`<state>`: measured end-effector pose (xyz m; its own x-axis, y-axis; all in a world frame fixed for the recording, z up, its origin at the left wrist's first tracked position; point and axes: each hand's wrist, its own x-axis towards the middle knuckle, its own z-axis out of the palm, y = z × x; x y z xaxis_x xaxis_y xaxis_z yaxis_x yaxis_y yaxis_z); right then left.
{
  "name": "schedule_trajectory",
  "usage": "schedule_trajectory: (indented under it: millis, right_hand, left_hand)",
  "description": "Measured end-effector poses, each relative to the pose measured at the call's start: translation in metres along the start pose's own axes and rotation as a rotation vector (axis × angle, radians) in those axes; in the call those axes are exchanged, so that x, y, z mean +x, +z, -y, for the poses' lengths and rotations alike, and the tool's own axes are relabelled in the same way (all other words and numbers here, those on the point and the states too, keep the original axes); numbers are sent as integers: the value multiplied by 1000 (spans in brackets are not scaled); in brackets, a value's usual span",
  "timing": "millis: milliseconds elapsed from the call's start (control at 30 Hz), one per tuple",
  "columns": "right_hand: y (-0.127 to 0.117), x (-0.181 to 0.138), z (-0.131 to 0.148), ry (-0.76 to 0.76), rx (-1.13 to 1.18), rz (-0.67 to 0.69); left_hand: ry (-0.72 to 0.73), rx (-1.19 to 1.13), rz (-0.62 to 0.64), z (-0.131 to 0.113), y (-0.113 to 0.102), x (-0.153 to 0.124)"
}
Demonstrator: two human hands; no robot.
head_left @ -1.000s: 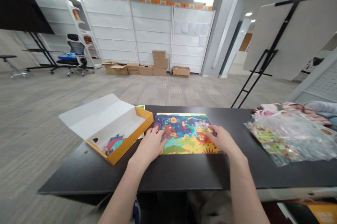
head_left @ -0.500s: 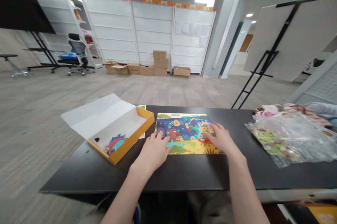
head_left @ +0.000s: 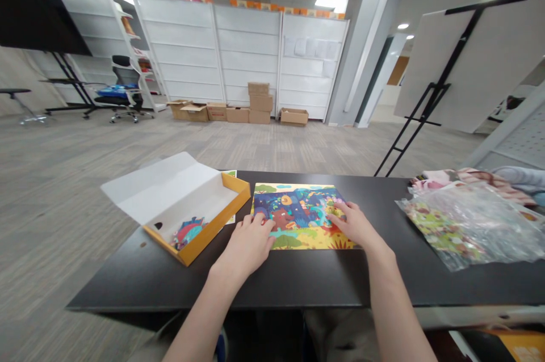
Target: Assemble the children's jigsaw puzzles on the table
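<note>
A colourful jigsaw puzzle [head_left: 298, 217] with cartoon animals lies flat on the black table [head_left: 298, 280] before me. My left hand [head_left: 251, 237] rests on its left edge, fingers apart and slightly bent, holding nothing. On the opposite edge, my right hand [head_left: 355, 224] touches the puzzle with its fingers spread, also holding nothing. The hands cover parts of both side edges. Left of the puzzle, a yellow box [head_left: 213, 223] with a white inside stands with its lid raised, and a few colourful pieces [head_left: 191, 231] lie in it.
Clear plastic bags [head_left: 472, 223] with colourful pieces lie at the right, in front of folded cloths [head_left: 498, 183]. A printed sheet [head_left: 231, 218] is partly under the box. Beyond the table are an easel board [head_left: 464, 67], cardboard boxes [head_left: 259, 104] and an office chair [head_left: 123, 87].
My right hand has shifted slightly down along the puzzle's right edge. My left hand stays in place, and the box and bags are unmoved.
</note>
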<state>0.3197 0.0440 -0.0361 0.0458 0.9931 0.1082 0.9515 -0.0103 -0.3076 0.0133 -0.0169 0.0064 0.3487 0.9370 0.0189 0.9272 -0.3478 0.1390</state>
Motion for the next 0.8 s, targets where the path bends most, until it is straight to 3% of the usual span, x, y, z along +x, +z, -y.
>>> schedule_trajectory:
  millis: [233, 533, 800]
  right_hand:
    - [-3, -2, 6, 55, -40, -1]
    - [-24, -16, -5, 73, -47, 64]
    - [-20, -14, -5, 213, -72, -29]
  left_hand:
    - [19, -12, 9, 4, 0, 1]
    - [7, 4, 27, 8, -15, -6]
    - [14, -17, 48, 7, -19, -6]
